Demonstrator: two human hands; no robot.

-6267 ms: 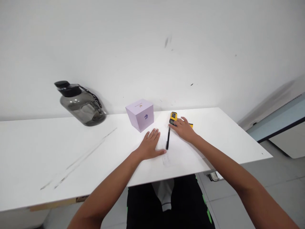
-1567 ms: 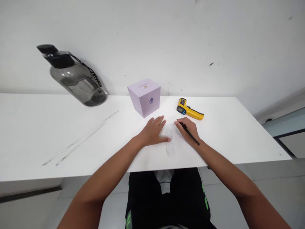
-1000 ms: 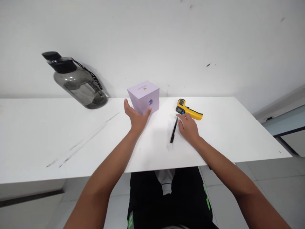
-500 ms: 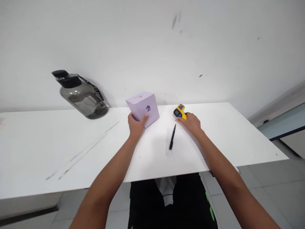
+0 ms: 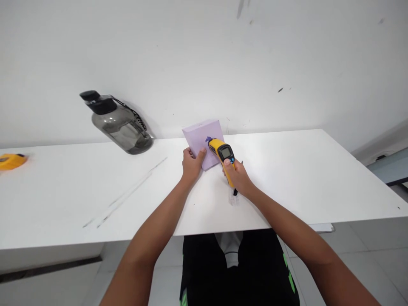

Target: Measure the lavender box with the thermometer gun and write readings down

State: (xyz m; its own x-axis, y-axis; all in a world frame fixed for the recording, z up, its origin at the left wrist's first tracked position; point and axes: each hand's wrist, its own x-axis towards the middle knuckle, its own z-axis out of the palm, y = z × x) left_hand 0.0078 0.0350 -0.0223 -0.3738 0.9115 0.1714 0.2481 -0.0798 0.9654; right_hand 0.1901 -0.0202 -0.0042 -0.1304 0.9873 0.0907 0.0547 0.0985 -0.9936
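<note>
My left hand point(image 5: 193, 165) grips the lower left side of a light purple box point(image 5: 199, 138), thumb on its front face. The box leans back, tilted, near the wall. In my right hand point(image 5: 237, 175) is a yellow and black infrared thermometer point(image 5: 218, 148), held by its handle with the thumb near its small screen. Its nose is right in front of the dark purple emblem on the box; whether they touch I cannot tell. Beneath my right hand lies a black pen point(image 5: 235, 192), mostly covered, on a small pale slip of paper point(image 5: 233, 200).
A grey see-through bottle point(image 5: 123, 129) with a black cap stands at the back left against the wall. Further left, a yellow-orange object point(image 5: 12, 161) lies at the frame's edge. The white table point(image 5: 302, 178) ends in front of my lap.
My right hand has lifted the thermometer off the table and brought it left to the box's front. The view has shifted left, bringing the yellow-orange object into sight.
</note>
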